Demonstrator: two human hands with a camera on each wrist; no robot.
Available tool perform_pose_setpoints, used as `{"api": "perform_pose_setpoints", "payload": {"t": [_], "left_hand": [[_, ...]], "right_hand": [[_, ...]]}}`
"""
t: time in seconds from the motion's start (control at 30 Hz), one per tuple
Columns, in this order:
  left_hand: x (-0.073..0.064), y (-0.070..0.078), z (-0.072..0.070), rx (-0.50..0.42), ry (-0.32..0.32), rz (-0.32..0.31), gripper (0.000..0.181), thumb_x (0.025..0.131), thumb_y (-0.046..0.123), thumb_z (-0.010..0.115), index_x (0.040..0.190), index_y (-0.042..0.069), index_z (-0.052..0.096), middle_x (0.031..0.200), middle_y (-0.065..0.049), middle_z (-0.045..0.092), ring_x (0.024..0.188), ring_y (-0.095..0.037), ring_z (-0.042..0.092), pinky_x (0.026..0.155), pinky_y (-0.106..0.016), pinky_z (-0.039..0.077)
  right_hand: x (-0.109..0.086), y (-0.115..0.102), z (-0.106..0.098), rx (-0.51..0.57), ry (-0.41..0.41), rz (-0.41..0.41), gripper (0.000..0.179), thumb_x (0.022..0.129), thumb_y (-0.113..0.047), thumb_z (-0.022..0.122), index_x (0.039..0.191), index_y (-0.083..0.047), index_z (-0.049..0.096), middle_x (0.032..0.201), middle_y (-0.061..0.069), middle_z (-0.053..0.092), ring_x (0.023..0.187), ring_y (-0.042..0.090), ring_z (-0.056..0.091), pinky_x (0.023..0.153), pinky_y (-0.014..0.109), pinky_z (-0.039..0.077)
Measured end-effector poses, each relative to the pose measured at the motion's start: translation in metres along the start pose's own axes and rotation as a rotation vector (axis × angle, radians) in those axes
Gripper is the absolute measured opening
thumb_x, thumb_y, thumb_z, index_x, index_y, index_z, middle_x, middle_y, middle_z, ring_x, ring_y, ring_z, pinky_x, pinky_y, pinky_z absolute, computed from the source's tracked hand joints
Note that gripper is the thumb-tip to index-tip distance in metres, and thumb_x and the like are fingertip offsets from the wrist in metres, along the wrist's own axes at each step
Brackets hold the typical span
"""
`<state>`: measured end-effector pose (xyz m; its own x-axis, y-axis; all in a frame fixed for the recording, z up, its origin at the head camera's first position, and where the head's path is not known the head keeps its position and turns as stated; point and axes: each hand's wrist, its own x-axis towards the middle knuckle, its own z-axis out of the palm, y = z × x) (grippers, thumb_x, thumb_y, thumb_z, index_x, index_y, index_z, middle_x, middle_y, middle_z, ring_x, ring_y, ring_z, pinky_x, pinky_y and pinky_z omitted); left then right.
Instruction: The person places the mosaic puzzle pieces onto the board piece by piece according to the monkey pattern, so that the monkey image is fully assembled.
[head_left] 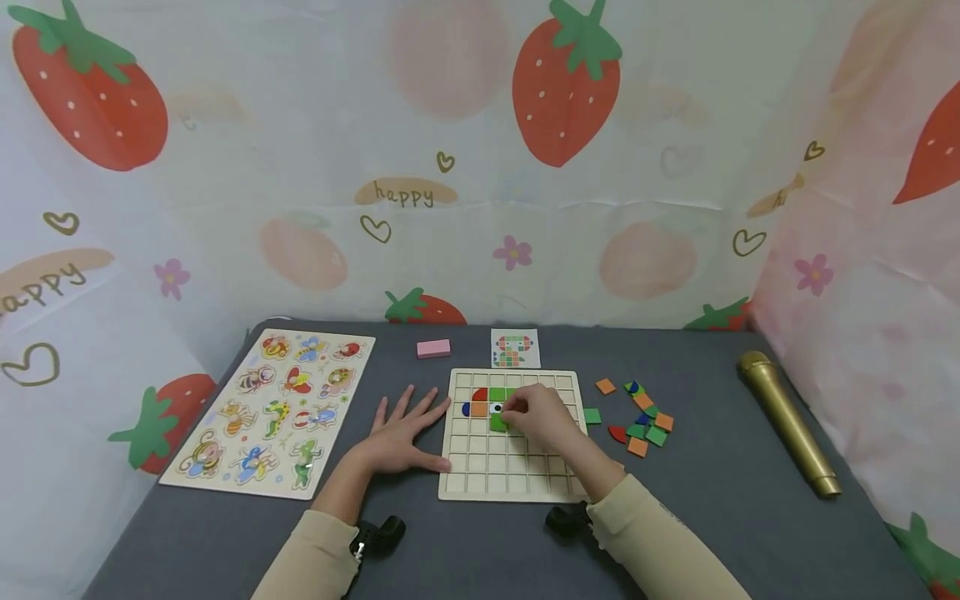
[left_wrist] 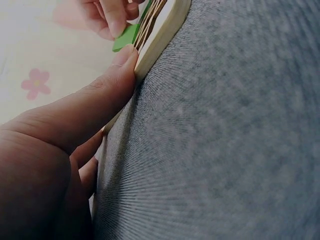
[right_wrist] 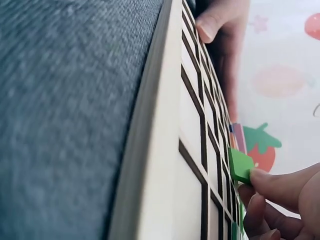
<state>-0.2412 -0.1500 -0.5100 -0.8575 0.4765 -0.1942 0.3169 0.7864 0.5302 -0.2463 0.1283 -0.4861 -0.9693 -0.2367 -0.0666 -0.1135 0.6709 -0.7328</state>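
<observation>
A wooden grid board (head_left: 480, 485) lies on the dark cloth, with several coloured tiles set in its upper middle cells. Among them are a red rounded tile (head_left: 480, 394), an orange square tile (head_left: 479, 409) and a tile with an eye (head_left: 495, 408). My right hand (head_left: 542, 417) reaches over the board and pinches a green square tile (right_wrist: 241, 164) between thumb and fingers; the tile stands tilted at the grid in the right wrist view. Spread flat beside the board, my left hand (head_left: 401, 437) has its thumb (left_wrist: 107, 95) against the board's left edge.
Loose tiles (head_left: 656, 436) lie scattered right of the board. Behind it are a pattern card (head_left: 515, 348) and a pink block (head_left: 433, 348). An insect puzzle board (head_left: 273, 417) lies at the left, a gold cylinder (head_left: 789, 423) at the right. Printed curtains (head_left: 480, 250) enclose the table.
</observation>
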Motion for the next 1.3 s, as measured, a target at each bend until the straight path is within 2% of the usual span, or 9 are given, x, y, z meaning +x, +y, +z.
{"api": "perform_pose_setpoints", "payload": {"t": [0.33, 0.5, 0.67, 0.93, 1.3], "left_hand": [[0.002, 0.000, 0.000, 0.002, 0.010, 0.007, 0.104, 0.077, 0.067, 0.076, 0.161, 0.033, 0.025, 0.171, 0.000, 0.012, 0.157, -0.035, -0.010, 0.119, -0.065, -0.014], [0.002, 0.000, 0.000, 0.006, 0.007, 0.004, 0.105, 0.077, 0.068, 0.076, 0.162, 0.033, 0.024, 0.171, 0.001, 0.011, 0.157, -0.034, -0.011, 0.119, -0.064, -0.014], [0.002, 0.000, 0.001, 0.008, 0.002, 0.000, 0.106, 0.077, 0.068, 0.075, 0.162, 0.033, 0.023, 0.171, 0.001, 0.010, 0.157, -0.034, -0.011, 0.119, -0.064, -0.015], [0.002, -0.002, 0.001, 0.004, 0.006, 0.009, 0.107, 0.076, 0.067, 0.076, 0.162, 0.031, 0.024, 0.171, -0.001, 0.010, 0.157, -0.035, -0.011, 0.119, -0.065, -0.015], [-0.001, 0.001, 0.001, -0.014, 0.012, 0.008, 0.106, 0.076, 0.065, 0.078, 0.162, 0.031, 0.025, 0.171, -0.001, 0.012, 0.157, -0.036, -0.010, 0.119, -0.065, -0.015]], "right_hand": [[0.002, -0.009, 0.004, -0.128, -0.021, -0.022, 0.005, 0.091, -0.018, 0.076, 0.087, -0.015, 0.078, 0.080, -0.006, 0.068, 0.074, 0.011, 0.059, 0.069, 0.031, 0.051], [0.001, -0.012, 0.005, -0.146, -0.029, -0.005, 0.004, 0.091, -0.018, 0.077, 0.091, -0.013, 0.077, 0.083, -0.005, 0.068, 0.074, 0.011, 0.060, 0.069, 0.032, 0.052], [-0.003, -0.010, 0.002, -0.138, -0.012, -0.023, 0.004, 0.092, -0.019, 0.075, 0.091, -0.015, 0.077, 0.085, -0.005, 0.069, 0.076, 0.011, 0.061, 0.069, 0.033, 0.052], [-0.013, 0.001, -0.015, -0.130, 0.076, -0.060, 0.005, 0.093, -0.018, 0.075, 0.096, -0.016, 0.078, 0.089, -0.004, 0.071, 0.082, 0.014, 0.063, 0.070, 0.033, 0.054], [-0.035, 0.023, -0.045, -0.077, 0.133, 0.015, 0.013, 0.096, -0.023, 0.071, 0.101, -0.014, 0.078, 0.089, -0.001, 0.072, 0.072, 0.014, 0.060, 0.057, 0.030, 0.049]]}}
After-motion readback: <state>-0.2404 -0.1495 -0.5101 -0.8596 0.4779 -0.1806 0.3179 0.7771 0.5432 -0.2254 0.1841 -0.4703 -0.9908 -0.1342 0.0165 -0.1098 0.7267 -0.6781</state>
